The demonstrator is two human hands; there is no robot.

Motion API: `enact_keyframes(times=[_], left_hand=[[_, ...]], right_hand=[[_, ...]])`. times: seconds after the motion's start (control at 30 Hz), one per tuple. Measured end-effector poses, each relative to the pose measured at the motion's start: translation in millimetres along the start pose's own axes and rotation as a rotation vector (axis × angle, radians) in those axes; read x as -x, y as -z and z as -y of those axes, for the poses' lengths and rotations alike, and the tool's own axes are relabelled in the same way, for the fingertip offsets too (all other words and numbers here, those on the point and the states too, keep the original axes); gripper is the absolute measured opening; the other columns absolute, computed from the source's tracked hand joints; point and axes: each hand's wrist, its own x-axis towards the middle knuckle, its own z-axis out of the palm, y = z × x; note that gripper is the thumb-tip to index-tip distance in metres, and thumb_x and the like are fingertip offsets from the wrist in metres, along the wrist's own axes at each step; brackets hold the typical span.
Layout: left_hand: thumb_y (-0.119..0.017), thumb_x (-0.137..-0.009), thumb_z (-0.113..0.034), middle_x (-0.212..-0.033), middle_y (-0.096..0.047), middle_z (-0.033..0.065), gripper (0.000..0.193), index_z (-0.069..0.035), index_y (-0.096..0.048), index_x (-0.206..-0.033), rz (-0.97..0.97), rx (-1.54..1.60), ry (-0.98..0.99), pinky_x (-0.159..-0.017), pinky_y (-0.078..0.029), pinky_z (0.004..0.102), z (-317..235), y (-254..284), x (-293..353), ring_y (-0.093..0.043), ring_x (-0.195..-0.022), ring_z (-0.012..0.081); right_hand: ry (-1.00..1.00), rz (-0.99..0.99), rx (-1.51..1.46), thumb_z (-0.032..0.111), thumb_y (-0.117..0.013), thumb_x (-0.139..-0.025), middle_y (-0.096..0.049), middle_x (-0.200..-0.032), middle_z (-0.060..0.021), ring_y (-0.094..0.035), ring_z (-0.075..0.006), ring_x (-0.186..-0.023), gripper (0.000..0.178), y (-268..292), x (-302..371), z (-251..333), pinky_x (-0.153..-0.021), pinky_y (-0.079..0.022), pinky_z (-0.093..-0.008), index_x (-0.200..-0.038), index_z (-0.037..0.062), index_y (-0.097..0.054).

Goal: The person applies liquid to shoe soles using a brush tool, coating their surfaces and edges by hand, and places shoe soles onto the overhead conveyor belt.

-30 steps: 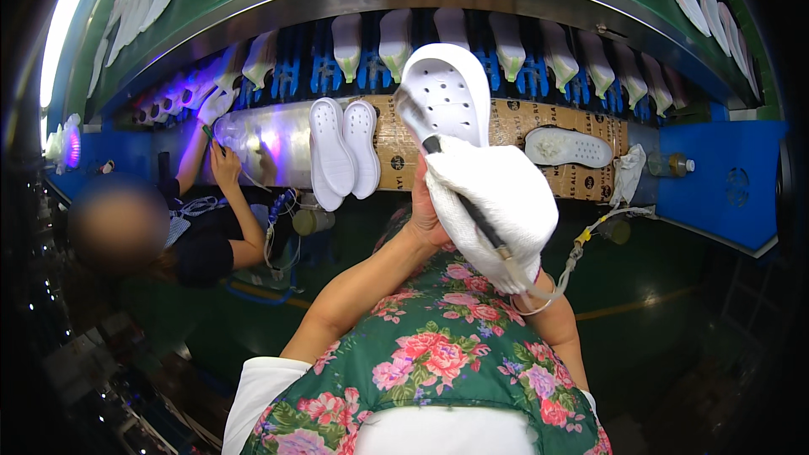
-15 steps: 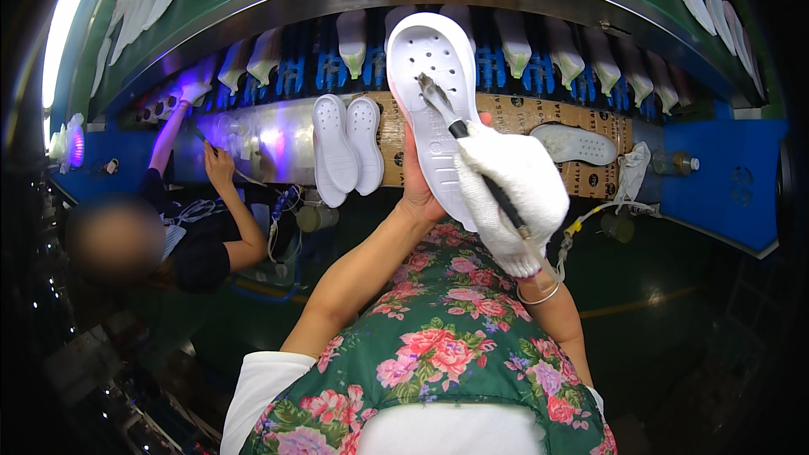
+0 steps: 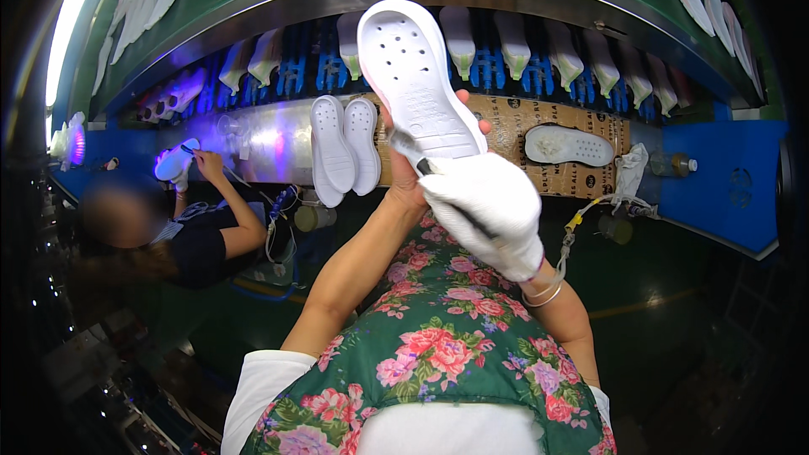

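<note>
A white shoe sole (image 3: 413, 88) with holes at its far end is held up by my bare left hand (image 3: 404, 175), whose fingers wrap under it and show at both sides. My right hand (image 3: 484, 211), in a white knit glove, grips a brush (image 3: 410, 150) with a dark handle. Its bristles are at the sole's near left edge; whether they touch is hard to tell. The glove hides the sole's near end. Left of it, two more white soles (image 3: 345, 147) lie overlapping on the bench. Another sole (image 3: 569, 146) rests on cardboard to the right.
Upright shoes (image 3: 512, 42) in blue holders line the bench's back. Flat cardboard (image 3: 497, 114) covers part of the metal bench (image 3: 278, 139). A co-worker (image 3: 202, 232) at the left holds a sole under violet light. A bottle (image 3: 674, 163) and white cloth (image 3: 630, 170) sit at right.
The held sole has shifted up and left. My right hand has drawn the brush from the holes down to the near left edge. The co-worker has brought a sole in close.
</note>
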Motion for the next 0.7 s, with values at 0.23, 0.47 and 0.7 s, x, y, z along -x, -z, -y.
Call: enact_keyframes(times=[0.23,0.47,0.7], left_hand=[[-0.041,-0.078,-0.094,-0.133,-0.055,0.0308,0.112,-0.006,-0.042,-0.148,0.072,0.054,0.081,-0.089,-0.056,0.0632,-5,1,-3,-0.064,-0.111,0.0500],[-0.058,-0.075,-0.088,-0.131,-0.056,0.0203,0.109,-0.017,-0.037,-0.154,-0.045,-0.065,-0.003,-0.087,-0.053,0.0615,-16,-7,-3,-0.059,-0.108,0.0469],[-0.063,-0.081,-0.074,-0.138,-0.049,0.0265,0.104,-0.009,-0.031,-0.155,0.152,-0.149,0.123,-0.087,-0.055,0.0584,-30,-1,-9,-0.060,-0.107,0.0473]], right_hand=[[0.032,0.021,0.115,-0.001,-0.078,-0.076,-0.076,-0.100,-0.0124,-0.072,-0.0257,-0.085,0.028,-1,9,-1,-0.075,-0.055,-0.0350,-0.104,0.0042,-0.076],[-0.084,0.055,-0.020,0.000,-0.080,-0.077,-0.075,-0.096,-0.0095,-0.072,-0.0263,-0.083,0.027,18,8,-12,-0.074,-0.055,-0.0349,-0.103,0.0069,-0.076],[-0.201,0.085,-0.294,0.000,-0.079,-0.078,-0.076,-0.093,-0.0106,-0.072,-0.0240,-0.081,0.022,21,13,-10,-0.071,-0.056,-0.0342,-0.098,0.0059,-0.077]])
